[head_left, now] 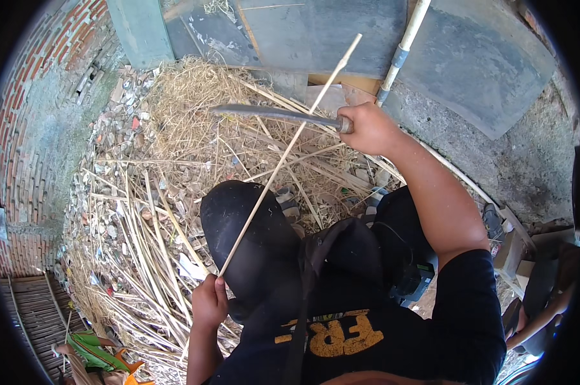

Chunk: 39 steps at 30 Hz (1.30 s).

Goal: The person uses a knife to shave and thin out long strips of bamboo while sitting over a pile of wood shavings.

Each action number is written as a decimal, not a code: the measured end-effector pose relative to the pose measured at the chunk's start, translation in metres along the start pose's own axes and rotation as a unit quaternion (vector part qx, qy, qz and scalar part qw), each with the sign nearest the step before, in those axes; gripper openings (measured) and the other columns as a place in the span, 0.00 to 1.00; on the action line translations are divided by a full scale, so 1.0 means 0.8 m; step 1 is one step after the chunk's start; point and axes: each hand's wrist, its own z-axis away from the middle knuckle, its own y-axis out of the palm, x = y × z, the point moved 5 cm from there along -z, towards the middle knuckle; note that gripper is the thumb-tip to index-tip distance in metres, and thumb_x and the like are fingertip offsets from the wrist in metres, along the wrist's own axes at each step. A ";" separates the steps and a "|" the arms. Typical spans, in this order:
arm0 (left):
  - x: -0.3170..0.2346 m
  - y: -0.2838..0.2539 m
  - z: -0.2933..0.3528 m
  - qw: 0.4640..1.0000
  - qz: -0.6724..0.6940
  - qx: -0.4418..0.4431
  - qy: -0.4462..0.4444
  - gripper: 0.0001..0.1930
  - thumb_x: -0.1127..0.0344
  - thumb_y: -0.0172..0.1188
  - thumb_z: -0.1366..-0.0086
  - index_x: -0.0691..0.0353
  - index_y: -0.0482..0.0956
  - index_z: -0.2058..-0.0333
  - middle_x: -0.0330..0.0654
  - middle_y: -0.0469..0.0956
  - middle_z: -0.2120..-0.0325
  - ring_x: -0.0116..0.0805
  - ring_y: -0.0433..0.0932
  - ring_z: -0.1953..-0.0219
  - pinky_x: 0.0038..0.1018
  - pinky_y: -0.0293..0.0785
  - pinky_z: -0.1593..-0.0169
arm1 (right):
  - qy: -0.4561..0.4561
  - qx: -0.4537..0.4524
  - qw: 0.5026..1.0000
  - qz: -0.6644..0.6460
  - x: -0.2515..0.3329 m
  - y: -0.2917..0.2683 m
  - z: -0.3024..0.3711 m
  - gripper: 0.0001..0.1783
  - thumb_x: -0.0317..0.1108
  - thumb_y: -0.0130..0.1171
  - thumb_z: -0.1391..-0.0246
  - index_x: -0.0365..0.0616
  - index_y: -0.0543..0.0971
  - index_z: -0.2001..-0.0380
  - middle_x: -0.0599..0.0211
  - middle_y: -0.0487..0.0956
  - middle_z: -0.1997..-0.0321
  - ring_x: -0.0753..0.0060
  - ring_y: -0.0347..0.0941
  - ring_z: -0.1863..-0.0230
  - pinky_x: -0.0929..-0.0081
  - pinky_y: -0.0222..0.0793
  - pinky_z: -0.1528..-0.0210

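Observation:
My left hand (210,301) is closed round the lower end of a long, pale strip (278,168), which looks like split bamboo. The strip slants up and to the right past my left knee, its far end thicker and knobbed. In my right hand (372,130) is a machete (274,113), gripped by its handle. Its long dark blade points left and crosses the strip in the upper part. Whether blade and strip touch, I cannot tell.
Many pale strips (150,256) lie on the rubble to my left. Ahead is a heap of fine shavings (190,96). A light pole (402,51) leans by grey panels (328,32). A brick wall (30,141) stands at left. Other people show at both lower corners.

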 end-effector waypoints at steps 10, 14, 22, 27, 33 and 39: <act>-0.002 -0.005 -0.007 0.998 -0.042 -0.033 0.024 0.20 0.57 0.46 0.25 0.62 0.72 0.74 0.55 0.74 0.85 0.62 0.76 0.78 0.49 0.70 0.73 | 0.111 -0.005 0.994 -0.003 -0.055 -0.012 -0.010 0.14 0.36 0.64 0.54 0.42 0.82 0.63 0.50 0.82 0.72 0.48 0.80 0.67 0.58 0.75 0.60; 0.001 0.000 -0.002 1.000 -0.019 -0.016 0.017 0.21 0.56 0.44 0.25 0.62 0.72 0.75 0.54 0.74 0.85 0.61 0.76 0.78 0.49 0.70 0.73 | 0.032 -0.013 0.999 0.019 -0.022 -0.017 -0.004 0.15 0.36 0.65 0.55 0.41 0.82 0.63 0.51 0.81 0.74 0.48 0.80 0.67 0.58 0.76 0.60; 0.009 0.010 -0.008 0.991 -0.101 -0.075 0.042 0.18 0.57 0.47 0.26 0.62 0.72 0.72 0.55 0.74 0.84 0.62 0.76 0.78 0.50 0.70 0.73 | 0.041 0.020 0.999 -0.012 -0.056 -0.007 -0.008 0.17 0.37 0.66 0.55 0.39 0.81 0.62 0.51 0.82 0.70 0.50 0.81 0.68 0.58 0.76 0.60; 0.007 0.004 -0.002 0.994 -0.088 -0.062 0.030 0.18 0.56 0.47 0.26 0.62 0.71 0.73 0.56 0.74 0.84 0.64 0.76 0.78 0.52 0.70 0.74 | 0.117 0.040 0.992 -0.004 -0.037 -0.018 -0.008 0.15 0.34 0.60 0.57 0.41 0.82 0.63 0.48 0.82 0.63 0.46 0.79 0.56 0.56 0.74 0.50; 0.009 0.011 -0.002 0.992 -0.096 -0.080 0.023 0.18 0.57 0.48 0.27 0.62 0.70 0.73 0.57 0.74 0.83 0.63 0.76 0.78 0.51 0.70 0.74 | -0.017 0.079 0.995 0.062 0.003 -0.008 0.003 0.16 0.36 0.65 0.54 0.41 0.82 0.62 0.48 0.82 0.67 0.46 0.79 0.63 0.58 0.75 0.56; 0.005 0.005 -0.003 0.985 -0.135 -0.103 0.043 0.17 0.58 0.50 0.28 0.62 0.70 0.73 0.56 0.74 0.83 0.62 0.76 0.79 0.50 0.70 0.75 | 0.248 -0.014 0.969 0.008 -0.120 -0.030 0.000 0.19 0.43 0.60 0.52 0.44 0.83 0.60 0.54 0.84 0.66 0.51 0.81 0.59 0.56 0.76 0.52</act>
